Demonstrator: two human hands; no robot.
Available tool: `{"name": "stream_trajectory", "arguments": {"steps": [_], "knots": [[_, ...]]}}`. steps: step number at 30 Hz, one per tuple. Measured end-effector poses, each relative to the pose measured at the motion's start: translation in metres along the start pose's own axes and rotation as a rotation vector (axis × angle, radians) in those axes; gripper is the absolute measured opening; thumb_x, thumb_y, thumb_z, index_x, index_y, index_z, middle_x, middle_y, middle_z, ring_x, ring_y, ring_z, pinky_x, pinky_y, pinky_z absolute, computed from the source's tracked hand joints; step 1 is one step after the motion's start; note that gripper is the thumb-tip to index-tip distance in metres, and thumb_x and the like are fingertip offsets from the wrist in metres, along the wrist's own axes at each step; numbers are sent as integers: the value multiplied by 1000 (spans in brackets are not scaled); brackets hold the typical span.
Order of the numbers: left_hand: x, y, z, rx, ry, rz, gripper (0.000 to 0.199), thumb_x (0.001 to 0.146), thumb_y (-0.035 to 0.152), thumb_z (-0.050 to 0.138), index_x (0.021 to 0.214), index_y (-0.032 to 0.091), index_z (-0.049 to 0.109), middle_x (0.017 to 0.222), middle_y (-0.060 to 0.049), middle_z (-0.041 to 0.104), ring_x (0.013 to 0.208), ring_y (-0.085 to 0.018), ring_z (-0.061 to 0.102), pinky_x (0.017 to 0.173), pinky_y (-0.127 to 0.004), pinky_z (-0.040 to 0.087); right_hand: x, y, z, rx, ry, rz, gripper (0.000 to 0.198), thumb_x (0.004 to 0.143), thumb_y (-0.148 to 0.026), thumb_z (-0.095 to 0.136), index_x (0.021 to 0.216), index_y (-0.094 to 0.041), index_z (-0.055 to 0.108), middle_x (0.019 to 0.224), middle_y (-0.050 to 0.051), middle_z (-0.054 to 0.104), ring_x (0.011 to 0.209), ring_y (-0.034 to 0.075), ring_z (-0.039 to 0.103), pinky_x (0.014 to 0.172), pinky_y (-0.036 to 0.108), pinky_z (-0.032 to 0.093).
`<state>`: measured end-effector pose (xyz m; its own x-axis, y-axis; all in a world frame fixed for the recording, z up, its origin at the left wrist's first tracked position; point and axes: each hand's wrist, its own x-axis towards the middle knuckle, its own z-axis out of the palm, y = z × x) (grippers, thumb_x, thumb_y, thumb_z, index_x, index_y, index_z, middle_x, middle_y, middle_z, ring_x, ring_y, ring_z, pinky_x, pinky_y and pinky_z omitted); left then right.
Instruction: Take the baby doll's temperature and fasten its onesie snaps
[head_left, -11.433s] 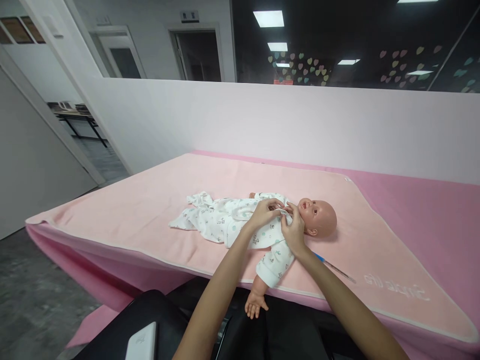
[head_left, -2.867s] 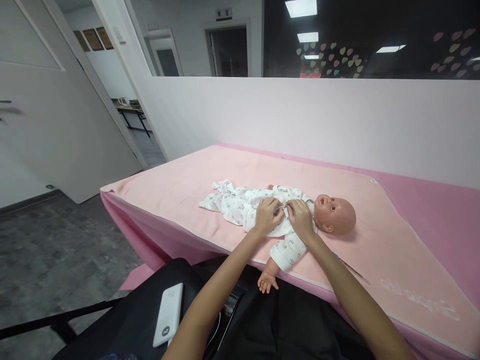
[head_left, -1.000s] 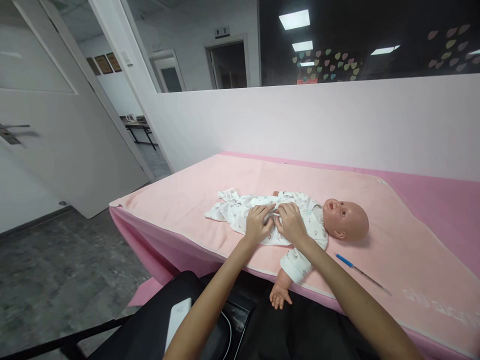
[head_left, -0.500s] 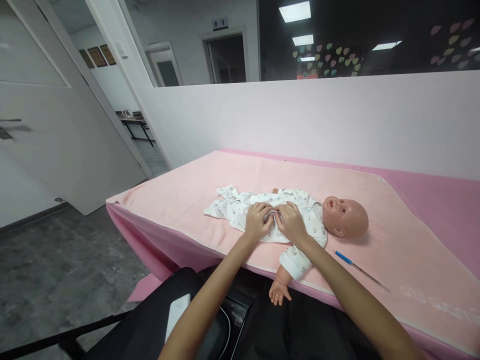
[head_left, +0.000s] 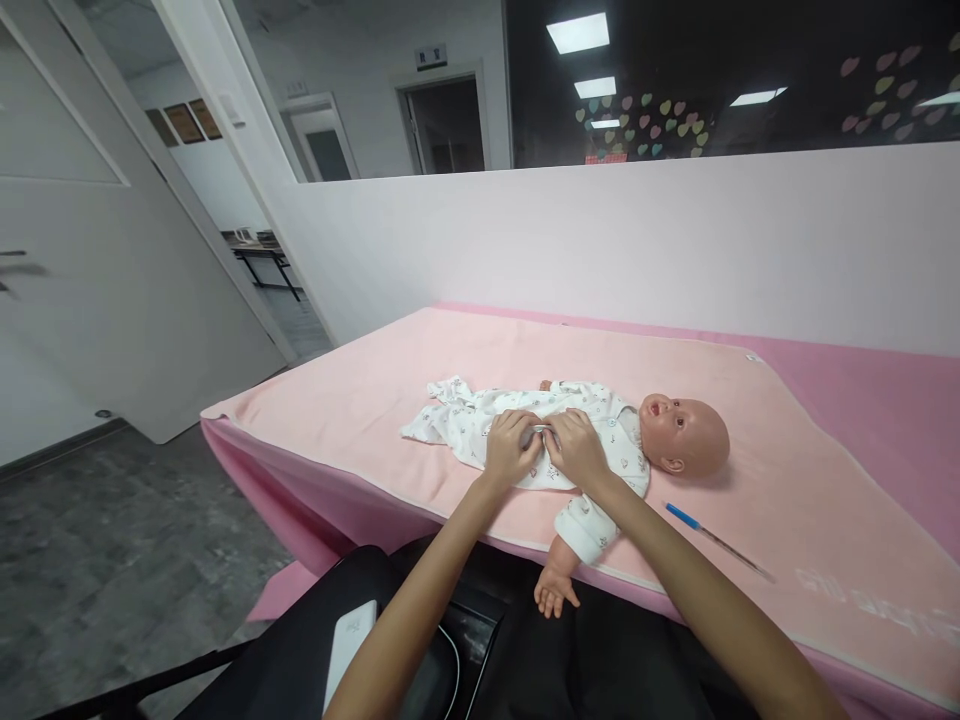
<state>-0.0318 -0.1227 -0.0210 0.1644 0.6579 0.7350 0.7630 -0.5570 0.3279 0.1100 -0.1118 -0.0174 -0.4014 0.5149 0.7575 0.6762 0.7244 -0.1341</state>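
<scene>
A baby doll (head_left: 686, 437) lies on its back, its head to the right, dressed in a white patterned romper (head_left: 480, 405). My left hand (head_left: 511, 447) and my right hand (head_left: 576, 447) meet over the doll's belly. Both are closed, pinching the front edge of the romper between fingers and thumbs. The fingertips partly hide the exact spot of the cloth they grip. One doll arm (head_left: 556, 585) hangs over the near table edge, below my right forearm.
A blue-handled thin metal tool (head_left: 716, 540) lies right of my right forearm. The pink sheet (head_left: 352, 385) covers the table up to a white wall (head_left: 637, 255). A white rectangular device (head_left: 349, 640) rests by my left forearm. A door (head_left: 127, 260) stands at the left.
The whole view has shifted slightly. My hands stay at the doll's belly, with the romper edge between the fingers drawn a little flatter and straighter.
</scene>
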Motion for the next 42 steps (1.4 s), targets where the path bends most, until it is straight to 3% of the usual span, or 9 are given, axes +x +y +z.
{"name": "stream_trajectory", "arguments": {"steps": [11,19,25,33,42], "knots": [[0,0,0,-152,99,-108,10,71,15,48,66,21,53,67,-1,55,72,-16,50,71,-32,41,-2,4,3,56,54,18,14,87,-16,39,88,-20,53,78,3,64,74,17,58,86,36,40],[-2,5,-4,-81,243,-57,8,76,22,49,76,21,57,81,-4,59,83,-19,52,76,-35,42,-2,4,4,12,81,26,18,87,-18,38,97,-19,52,79,5,64,73,19,58,83,37,42],[-1,6,-1,18,153,12,11,78,23,53,79,24,64,89,-3,60,84,-18,52,79,-35,41,-2,3,3,-13,67,36,19,87,-15,36,99,-18,52,80,5,64,75,19,58,86,37,41],[0,6,-1,45,85,-17,8,75,22,55,78,22,62,85,-2,61,85,-18,52,77,-34,38,-3,3,2,-26,94,107,25,85,-11,37,105,-16,51,78,6,62,76,20,55,77,35,43],[1,7,-1,74,85,-121,8,77,19,50,77,21,58,83,-1,62,85,-19,52,79,-34,35,-2,2,-1,-95,95,140,24,83,-8,38,98,-15,55,80,5,63,78,19,54,84,34,39]]}}
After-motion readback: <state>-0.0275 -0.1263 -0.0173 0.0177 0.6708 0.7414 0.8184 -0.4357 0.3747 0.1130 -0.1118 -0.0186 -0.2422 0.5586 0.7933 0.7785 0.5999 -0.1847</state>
